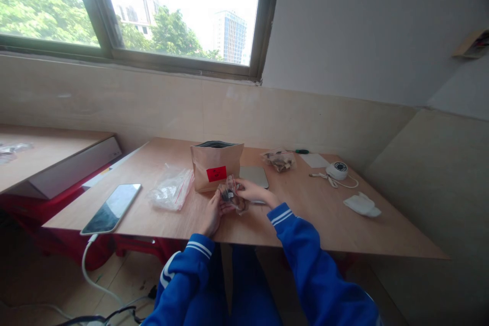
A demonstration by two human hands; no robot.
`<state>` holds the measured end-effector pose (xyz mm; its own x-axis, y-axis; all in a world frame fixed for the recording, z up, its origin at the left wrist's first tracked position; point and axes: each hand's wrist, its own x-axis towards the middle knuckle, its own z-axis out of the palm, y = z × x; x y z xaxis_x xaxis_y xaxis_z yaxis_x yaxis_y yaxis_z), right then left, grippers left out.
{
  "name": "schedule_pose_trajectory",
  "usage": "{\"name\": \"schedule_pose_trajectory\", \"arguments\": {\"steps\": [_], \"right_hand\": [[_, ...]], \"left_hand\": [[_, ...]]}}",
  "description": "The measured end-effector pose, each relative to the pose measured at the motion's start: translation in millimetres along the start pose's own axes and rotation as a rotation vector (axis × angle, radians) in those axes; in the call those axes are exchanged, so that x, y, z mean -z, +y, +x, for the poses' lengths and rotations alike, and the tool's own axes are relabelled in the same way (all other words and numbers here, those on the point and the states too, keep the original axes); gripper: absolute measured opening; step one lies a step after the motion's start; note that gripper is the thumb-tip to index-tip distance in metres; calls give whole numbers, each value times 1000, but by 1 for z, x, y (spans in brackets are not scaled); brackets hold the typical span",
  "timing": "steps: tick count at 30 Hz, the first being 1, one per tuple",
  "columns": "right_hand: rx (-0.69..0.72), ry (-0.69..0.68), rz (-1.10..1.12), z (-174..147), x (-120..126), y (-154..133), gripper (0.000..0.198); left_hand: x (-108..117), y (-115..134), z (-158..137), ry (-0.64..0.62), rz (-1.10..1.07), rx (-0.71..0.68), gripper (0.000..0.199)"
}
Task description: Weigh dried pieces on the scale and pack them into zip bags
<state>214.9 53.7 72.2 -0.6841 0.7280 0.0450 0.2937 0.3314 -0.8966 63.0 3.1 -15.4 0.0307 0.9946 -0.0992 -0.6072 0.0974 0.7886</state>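
Between both hands is a small clear zip bag point(239, 205) with brown and dark dried pieces in it, held just above the table. My left hand point(214, 212) grips its left side from below. At its upper right edge, the fingers of my right hand point(250, 189) are closed on the plastic. Right behind the hands stands a brown kraft paper pouch point(202, 168) with a red label; its dark-lined top gapes open. A clump of empty-looking clear zip bags point(170, 191) lies left of the pouch.
A phone point(112, 209) with a white cable lies at the table's left edge. Behind my right hand is a silvery flat object point(260, 175). Another filled clear bag point(280, 160), a white dome camera point(336, 170) and a crumpled white tissue point(362, 205) lie to the right.
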Motion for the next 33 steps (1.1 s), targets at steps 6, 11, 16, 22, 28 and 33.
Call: {"name": "schedule_pose_trajectory", "arguments": {"steps": [6,11,16,22,28,33], "right_hand": [[-45,-117,98,-5,-1,1,43],[-37,-142,-90,-3,-7,3,50],[86,-11,-182,6,-23,13,41],[75,112,-177,5,-24,16,27],[37,223,-51,-3,-14,18,23],[70,390,76,-4,0,12,28]], "left_hand": [[-1,0,-3,43,41,-79,41],[3,-6,2,85,124,-174,37],[11,-14,8,213,247,-244,25],[15,-17,9,277,208,-221,19],[12,-16,9,309,123,-153,28],[6,-10,5,319,134,-159,29]]}}
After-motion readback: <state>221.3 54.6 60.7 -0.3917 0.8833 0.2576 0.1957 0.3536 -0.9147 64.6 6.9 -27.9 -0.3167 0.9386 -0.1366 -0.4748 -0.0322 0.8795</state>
